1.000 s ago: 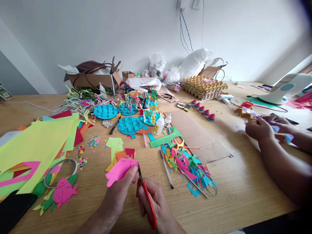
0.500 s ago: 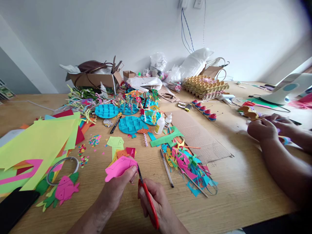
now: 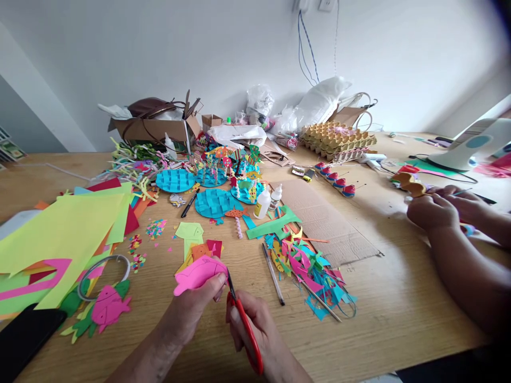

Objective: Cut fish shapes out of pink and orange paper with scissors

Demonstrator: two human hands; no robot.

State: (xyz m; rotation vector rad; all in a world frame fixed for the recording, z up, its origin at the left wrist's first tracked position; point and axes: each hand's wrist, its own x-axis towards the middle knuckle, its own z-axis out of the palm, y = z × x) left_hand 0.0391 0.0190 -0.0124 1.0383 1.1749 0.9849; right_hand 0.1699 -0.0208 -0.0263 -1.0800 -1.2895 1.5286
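Pinching the pink paper shape (image 3: 195, 277) between thumb and fingers of the left hand (image 3: 203, 298), just left of the clear pen (image 3: 273, 274) on the table (image 3: 359, 330)! Gripping red-handled scissors (image 3: 247, 335) in the right hand (image 3: 257, 319), curled tight round the handles, also left of the pen, with blades right at the paper's edge. Right of the pen, straight into a heap of paper scraps (image 3: 309, 271); beyond it, on to two glue bottles (image 3: 262, 205). Far right of the pen, spotting another person's hands (image 3: 433, 211) at a piece of egg carton (image 3: 413, 186).
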